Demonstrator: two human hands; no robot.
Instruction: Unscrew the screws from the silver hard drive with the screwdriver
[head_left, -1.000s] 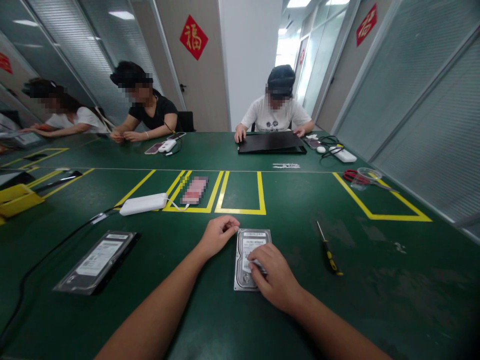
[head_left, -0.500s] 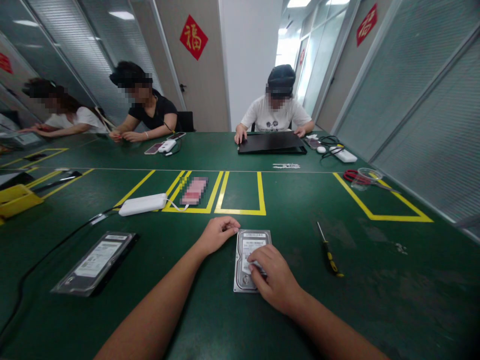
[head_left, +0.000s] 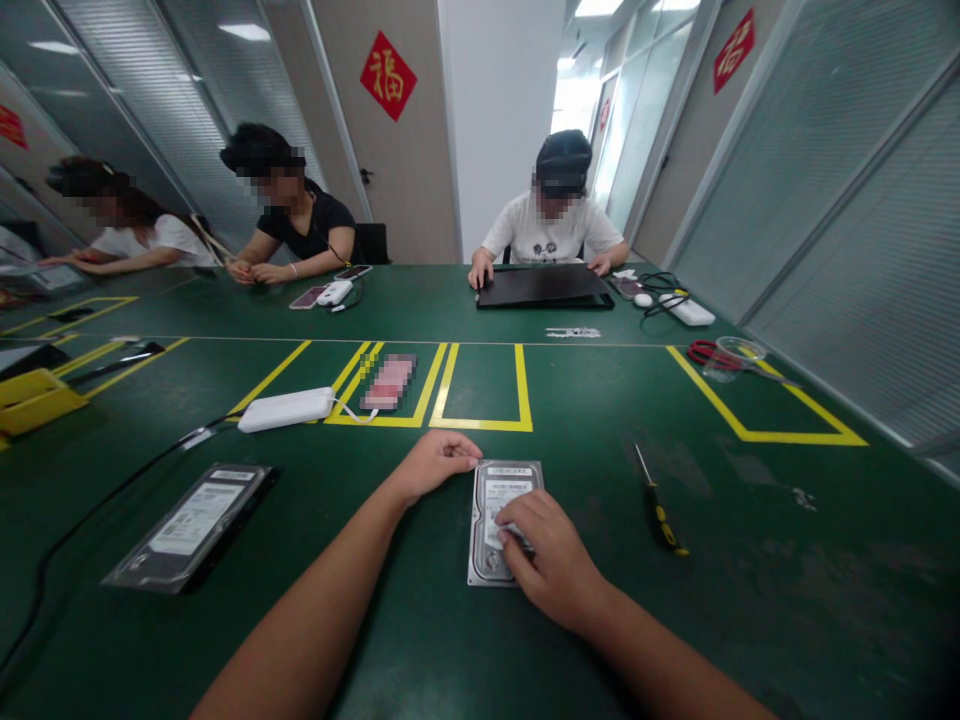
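Observation:
A silver hard drive [head_left: 498, 492] with a white label lies flat on the green table [head_left: 420, 630] in front of me. My right hand [head_left: 551, 555] rests on top of it, fingertips pinched at something small on the label that I cannot make out. My left hand [head_left: 433, 464] lies loosely curled on the table, its fingers touching the drive's far left corner.
A yellow-handled screwdriver [head_left: 656, 500] lies to the right of the drive. A bagged hard drive [head_left: 191, 522] sits at the left, a white power bank [head_left: 286, 408] with cable behind it. Yellow tape boxes mark the table. Three other people sit along the far side.
Both hands stay on the drive and have barely shifted. Nothing else has moved.

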